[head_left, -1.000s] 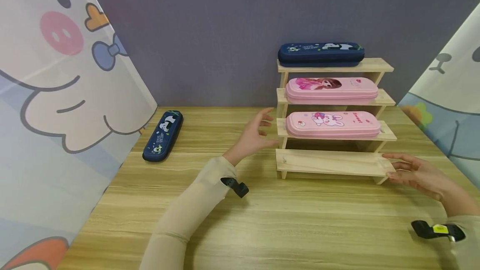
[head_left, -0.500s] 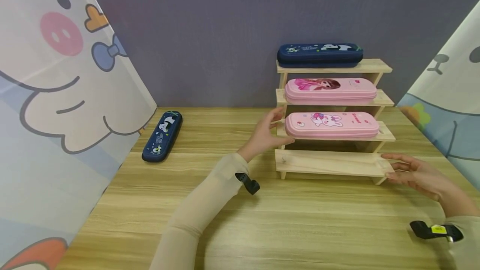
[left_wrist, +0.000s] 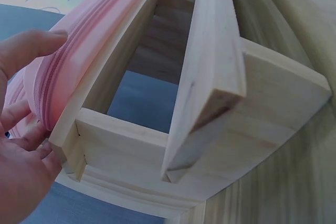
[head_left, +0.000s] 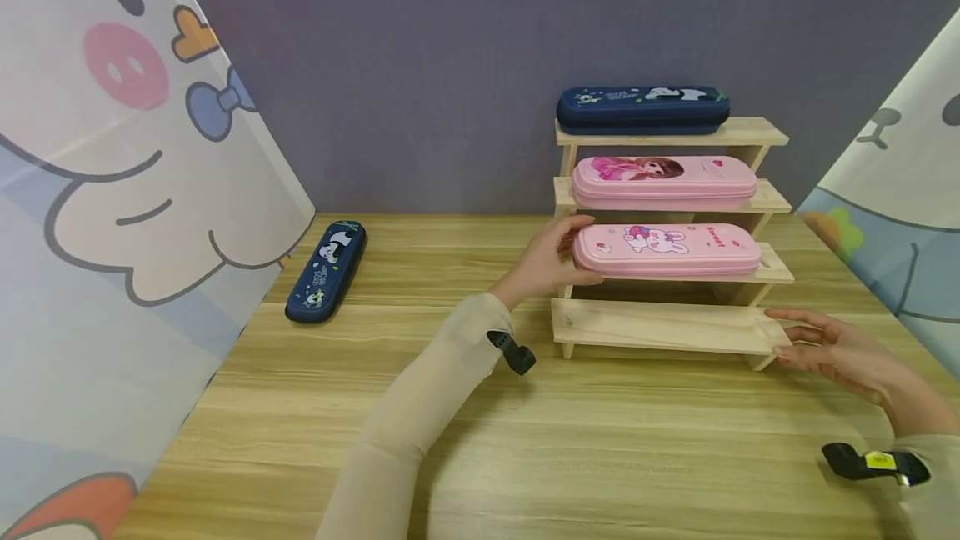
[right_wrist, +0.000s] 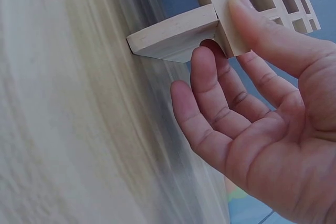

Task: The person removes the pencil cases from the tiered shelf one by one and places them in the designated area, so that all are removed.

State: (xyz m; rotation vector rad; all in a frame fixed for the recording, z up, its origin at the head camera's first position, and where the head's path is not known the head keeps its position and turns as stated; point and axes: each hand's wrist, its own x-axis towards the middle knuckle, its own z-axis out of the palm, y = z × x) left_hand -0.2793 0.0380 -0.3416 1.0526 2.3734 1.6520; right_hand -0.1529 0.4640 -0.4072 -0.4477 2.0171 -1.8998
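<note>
Your left hand (head_left: pixel 537 268) curls its fingers round the zipped, rounded pink rabbit case (head_left: pixel 667 250), on the wooden rack (head_left: pixel 777 272)'s second-lowest shelf, contact partly hidden; your right hand (head_left: pixel 843 358) pinches the bottom board (head_left: pixel 660 327)'s right end. Grained bench (head_left: pixel 450 273) separates rack and leftmost navy case (head_left: pixel 326 273).

The left hand (head_left: pixel 542 265) curls at the rack's (head_left: pixel 663 325) left edge. The right hand (head_left: pixel 843 355) grips the front right corner.
</note>
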